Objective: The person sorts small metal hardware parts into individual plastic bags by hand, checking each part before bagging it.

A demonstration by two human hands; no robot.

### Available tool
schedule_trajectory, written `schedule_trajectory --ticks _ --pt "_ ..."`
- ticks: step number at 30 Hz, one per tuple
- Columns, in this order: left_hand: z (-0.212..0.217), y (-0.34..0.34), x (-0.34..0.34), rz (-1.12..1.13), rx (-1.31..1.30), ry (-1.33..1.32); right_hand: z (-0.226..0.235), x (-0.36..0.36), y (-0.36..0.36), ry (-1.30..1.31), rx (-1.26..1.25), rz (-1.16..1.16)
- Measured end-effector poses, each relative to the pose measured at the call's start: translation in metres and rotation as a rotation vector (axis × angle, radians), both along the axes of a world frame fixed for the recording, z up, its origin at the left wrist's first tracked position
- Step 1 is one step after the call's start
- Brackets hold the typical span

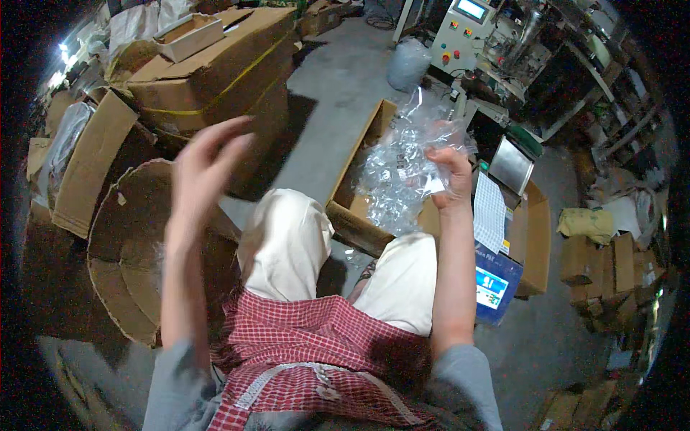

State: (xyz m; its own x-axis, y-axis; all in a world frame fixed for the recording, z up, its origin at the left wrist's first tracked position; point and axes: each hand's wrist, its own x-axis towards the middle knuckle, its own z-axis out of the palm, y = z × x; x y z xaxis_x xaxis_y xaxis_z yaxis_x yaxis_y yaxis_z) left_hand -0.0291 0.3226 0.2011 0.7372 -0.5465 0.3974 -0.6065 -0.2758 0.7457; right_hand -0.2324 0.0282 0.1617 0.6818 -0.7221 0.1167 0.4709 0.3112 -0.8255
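Note:
My right hand (453,178) is closed on a clear plastic bag (449,136) at the top of a heap. The heap of crinkled clear plastic bags (395,176) fills much of a long cardboard box (352,219) just beyond my knees. What lies inside the bags I cannot make out. My left hand (205,161), somewhat blurred, is raised over the left side with thumb and fingers apart and nothing in it. Below that hand stands a large open round-sided cardboard container (122,251), partly hidden by my left forearm.
A big strapped carton (205,90) stands at the far left. To the right are a digital scale (496,287) with a lit display, a metal pan (512,164) and an open carton (535,244). A machine with a control panel (460,36) stands behind. Flattened cardboard (604,266) lies far right.

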Motion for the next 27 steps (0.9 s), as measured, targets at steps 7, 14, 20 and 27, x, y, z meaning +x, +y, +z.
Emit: schedule_trajectory --ticks 7,14,20,27 --pt "0.006 -0.201 -0.042 -0.905 -0.112 0.663 -0.006 0.008 0.004 0.123 -0.074 0.023" --pt "-0.017 -0.249 -0.010 -0.898 -0.632 0.941 -0.020 -0.003 -0.033 0.070 -0.002 -0.038" --pt "-0.039 -0.235 -0.011 -0.573 -0.212 0.741 -0.019 -0.002 -0.042 0.117 0.029 -0.092" --pt "-0.050 -0.234 -0.025 -0.753 -0.120 0.857 -0.027 0.007 -0.049 0.069 -0.035 -0.210"
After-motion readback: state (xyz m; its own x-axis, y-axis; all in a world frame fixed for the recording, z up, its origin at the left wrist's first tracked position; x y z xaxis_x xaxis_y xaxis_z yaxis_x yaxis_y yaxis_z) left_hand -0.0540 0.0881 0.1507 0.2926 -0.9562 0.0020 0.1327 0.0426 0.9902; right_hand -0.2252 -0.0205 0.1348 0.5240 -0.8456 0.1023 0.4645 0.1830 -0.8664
